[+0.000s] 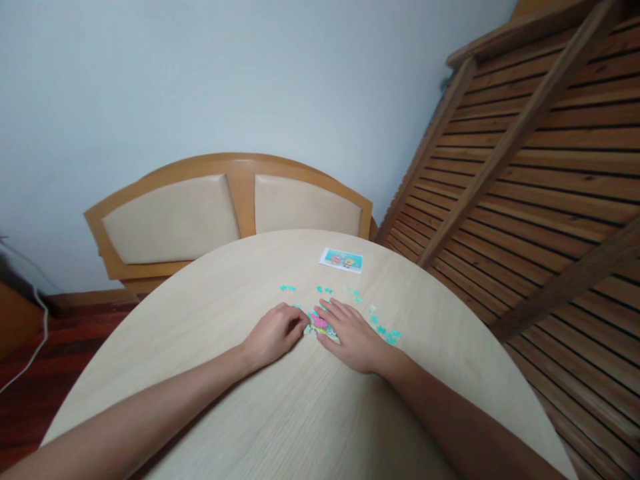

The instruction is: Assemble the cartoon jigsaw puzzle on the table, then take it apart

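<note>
Pink, yellow and teal jigsaw pieces lie joined in a small patch [320, 323] on the table, between my two hands. My left hand [276, 333] is closed at the patch's left edge, thumb and forefinger pinched on a small pale puzzle piece [307, 330]. My right hand [354, 335] rests with its fingers stretched out over the right side of the patch, hiding part of it. Loose teal puzzle pieces [382, 330] lie to the right of my right hand, and a few more puzzle pieces [287, 289] sit beyond my left hand.
A printed picture card [343, 261] with cartoon figures lies farther back on the round pale table [200, 320]. Behind the table stands a padded wooden headboard [240, 200] against the wall. A slatted wooden frame [530, 167] leans on the right. A white cable [44, 327] hangs at left.
</note>
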Motion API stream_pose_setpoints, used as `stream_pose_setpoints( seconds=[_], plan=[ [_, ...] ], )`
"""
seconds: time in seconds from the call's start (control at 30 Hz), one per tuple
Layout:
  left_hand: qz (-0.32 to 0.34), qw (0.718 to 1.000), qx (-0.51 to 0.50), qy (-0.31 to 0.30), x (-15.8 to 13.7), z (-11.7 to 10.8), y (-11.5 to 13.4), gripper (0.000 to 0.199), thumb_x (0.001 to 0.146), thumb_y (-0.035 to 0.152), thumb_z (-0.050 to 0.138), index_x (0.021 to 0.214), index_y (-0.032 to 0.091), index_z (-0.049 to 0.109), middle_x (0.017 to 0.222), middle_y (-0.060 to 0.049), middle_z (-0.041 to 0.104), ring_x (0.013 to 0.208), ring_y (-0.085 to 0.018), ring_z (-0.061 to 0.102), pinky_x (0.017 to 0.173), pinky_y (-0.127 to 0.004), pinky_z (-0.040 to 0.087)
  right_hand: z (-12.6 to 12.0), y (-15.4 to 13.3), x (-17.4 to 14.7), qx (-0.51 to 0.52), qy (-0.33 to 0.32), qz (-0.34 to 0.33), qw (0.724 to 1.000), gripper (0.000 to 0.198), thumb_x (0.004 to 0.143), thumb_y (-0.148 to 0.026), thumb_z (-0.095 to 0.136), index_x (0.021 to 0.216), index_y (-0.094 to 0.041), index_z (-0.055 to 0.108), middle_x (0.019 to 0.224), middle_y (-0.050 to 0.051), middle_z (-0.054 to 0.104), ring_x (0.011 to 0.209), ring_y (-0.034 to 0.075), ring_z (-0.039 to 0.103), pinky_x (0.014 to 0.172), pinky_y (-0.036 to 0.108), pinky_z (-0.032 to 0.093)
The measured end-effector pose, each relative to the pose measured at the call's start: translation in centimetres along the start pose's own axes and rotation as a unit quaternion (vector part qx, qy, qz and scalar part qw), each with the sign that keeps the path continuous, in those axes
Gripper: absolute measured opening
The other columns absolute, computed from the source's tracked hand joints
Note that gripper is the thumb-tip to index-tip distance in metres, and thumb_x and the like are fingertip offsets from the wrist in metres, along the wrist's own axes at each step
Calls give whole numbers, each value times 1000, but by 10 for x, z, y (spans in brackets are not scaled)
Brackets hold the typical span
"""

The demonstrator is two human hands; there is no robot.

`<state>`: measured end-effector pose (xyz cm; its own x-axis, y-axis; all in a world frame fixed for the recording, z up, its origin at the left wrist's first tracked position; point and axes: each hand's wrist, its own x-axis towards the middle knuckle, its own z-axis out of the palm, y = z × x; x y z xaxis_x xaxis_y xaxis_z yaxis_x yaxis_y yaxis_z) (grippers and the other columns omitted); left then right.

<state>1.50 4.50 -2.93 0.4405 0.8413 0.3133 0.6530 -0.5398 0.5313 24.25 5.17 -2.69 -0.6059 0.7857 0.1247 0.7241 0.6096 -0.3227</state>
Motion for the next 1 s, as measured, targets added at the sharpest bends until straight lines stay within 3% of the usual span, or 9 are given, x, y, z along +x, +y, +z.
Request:
stream_pose_setpoints(
  seconds=[0.67,1.0],
  plan=[
    [72,996,43,-23,3,-1,9,17,96,21,49,92,21,65,87,-5,68,87,-22,59,81,-35,44,4,3,-2,0,22,-16,1000,55,97,-42,50,147,-21,49,156,10,42,148,29,30,120,48,27],
    [88,993,65,-35,-3,-4,7,18,98,22,50,105,23,66,101,-6,68,96,-23,60,86,-37,44,2,2,-3,-1,16,-18,1000,55,96,-41,51,148,-21,48,156,9,42,147,29,30,120,48,27]
  ],
)
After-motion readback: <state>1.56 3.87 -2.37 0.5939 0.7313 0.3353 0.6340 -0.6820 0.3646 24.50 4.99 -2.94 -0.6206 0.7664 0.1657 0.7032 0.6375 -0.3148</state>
